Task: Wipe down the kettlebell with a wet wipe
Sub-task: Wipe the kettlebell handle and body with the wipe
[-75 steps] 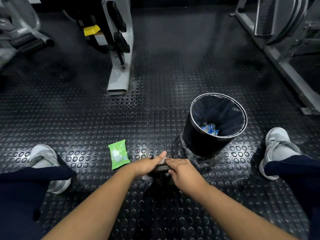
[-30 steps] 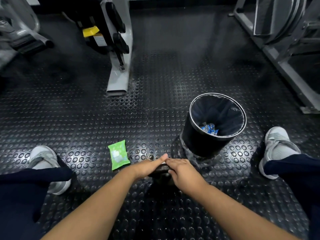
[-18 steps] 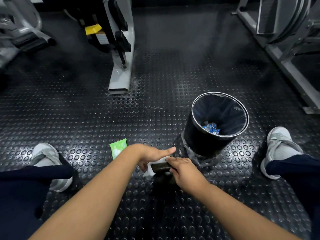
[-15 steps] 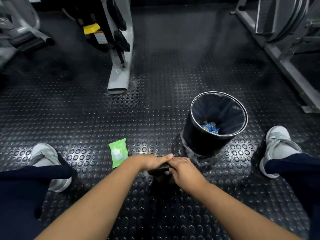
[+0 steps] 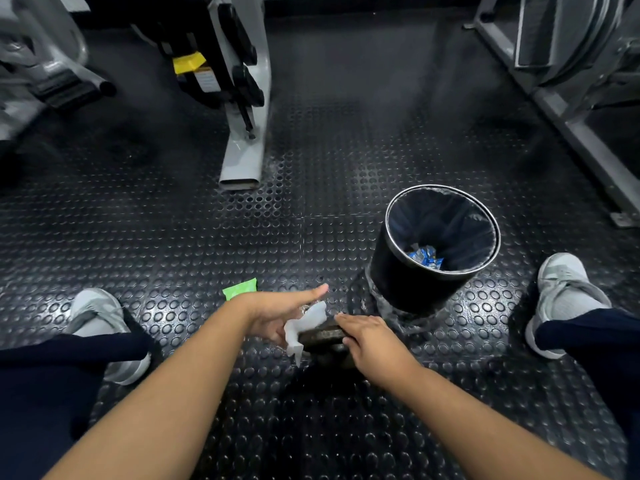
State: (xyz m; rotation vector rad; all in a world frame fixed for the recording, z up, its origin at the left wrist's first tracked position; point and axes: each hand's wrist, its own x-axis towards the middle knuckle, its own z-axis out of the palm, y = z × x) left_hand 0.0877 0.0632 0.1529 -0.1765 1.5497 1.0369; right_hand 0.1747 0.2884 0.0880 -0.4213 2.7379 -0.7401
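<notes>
A dark kettlebell (image 5: pixel 323 337) stands on the studded rubber floor between my feet, mostly hidden by my hands. My right hand (image 5: pixel 372 342) rests on its handle and grips it from the right. My left hand (image 5: pixel 277 315) is at the handle's left end, palm turned inward, holding a white wet wipe (image 5: pixel 304 327) against the kettlebell. The wipe hangs down past the handle. The thumb of my left hand points up and to the right.
A green wipe packet (image 5: pixel 240 288) lies on the floor, partly behind my left wrist. A black waste bin (image 5: pixel 401 278) with a blue wrapper inside stands just right of the kettlebell. Gym machine frames (image 5: pixel 242 161) stand further back, and my grey shoes (image 5: pixel 561 292) flank the scene.
My left hand has drawn back off the top of the handle to its left end, turning the palm inward, so the white wipe now shows. My right hand has stayed on the handle.
</notes>
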